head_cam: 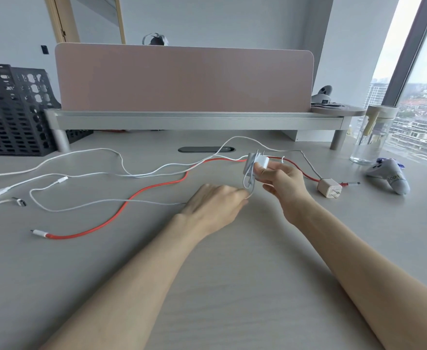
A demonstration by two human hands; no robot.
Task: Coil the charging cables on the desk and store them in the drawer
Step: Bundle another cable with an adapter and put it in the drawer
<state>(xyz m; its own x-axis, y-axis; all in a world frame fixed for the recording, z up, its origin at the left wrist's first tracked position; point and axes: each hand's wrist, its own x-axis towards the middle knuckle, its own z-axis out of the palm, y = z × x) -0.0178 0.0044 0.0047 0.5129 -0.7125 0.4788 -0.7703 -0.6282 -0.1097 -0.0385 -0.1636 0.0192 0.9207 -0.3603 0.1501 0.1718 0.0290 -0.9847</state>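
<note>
My right hand (279, 180) holds a white charger plug (262, 161) upright, prongs up, with a few loops of its pale grey cable (248, 176) wound around it. My left hand (215, 202) pinches that same cable just below the loops; the rest of it trails left across the desk (86, 203). A red cable (141, 192) runs from a white connector at the front left to the right, behind my right hand. Other white cables (81, 154) sprawl over the left half of the desk. A second, cream charger cube (329, 188) lies to the right. No drawer is visible.
A grey monitor riser (182, 120) with a pink panel spans the back. A black mesh organiser (10, 109) stands at the back left. A water bottle (372, 135) and a white game controller (390, 176) sit at the right, near the window. A dark cable grommet (206, 149) lies mid-desk.
</note>
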